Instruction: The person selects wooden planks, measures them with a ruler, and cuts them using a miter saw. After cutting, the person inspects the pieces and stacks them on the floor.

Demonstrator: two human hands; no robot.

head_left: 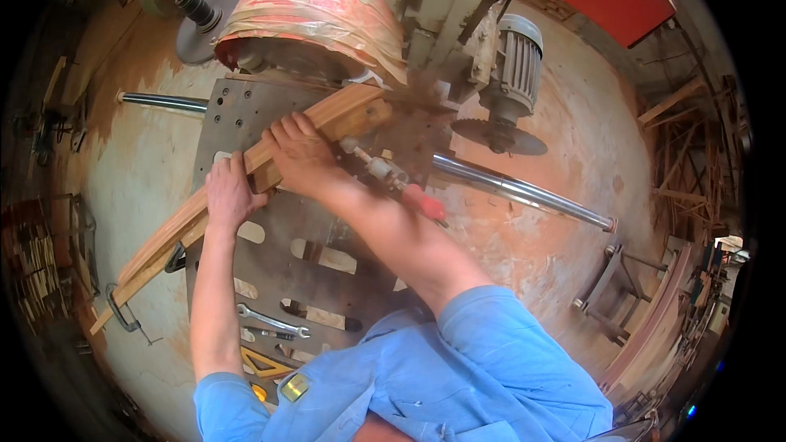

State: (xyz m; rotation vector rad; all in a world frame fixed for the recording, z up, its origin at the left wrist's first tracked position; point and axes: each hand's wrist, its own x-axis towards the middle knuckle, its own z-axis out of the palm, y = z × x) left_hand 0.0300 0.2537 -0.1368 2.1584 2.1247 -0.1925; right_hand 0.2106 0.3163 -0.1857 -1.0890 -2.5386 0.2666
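A long wooden strip [176, 225] slants across the metal worktable, its far end beneath a red hood. Around it, at mid-length, are the closed fingers of my left hand [232, 192], with the thumb on the near side. My right hand [300, 153] grips farther up, fingers curled over the top, close to the hood. Under the strip lies a second wooden piece [368, 115], like a backing board. A C-clamp [124, 311] sits at the strip's lower left end. Beside my right forearm is a toggle clamp [381, 168] with a red handle. The cutter inside the hood cannot be seen.
The tape-wrapped red hood [315, 12] overhangs the slotted metal table [307, 213]. To its right, a motor [517, 57] carries an exposed toothed saw blade [499, 137]. Steel rods [524, 191] stick out sideways. A wrench [274, 321] and a yellow set square [264, 364] lie near me.
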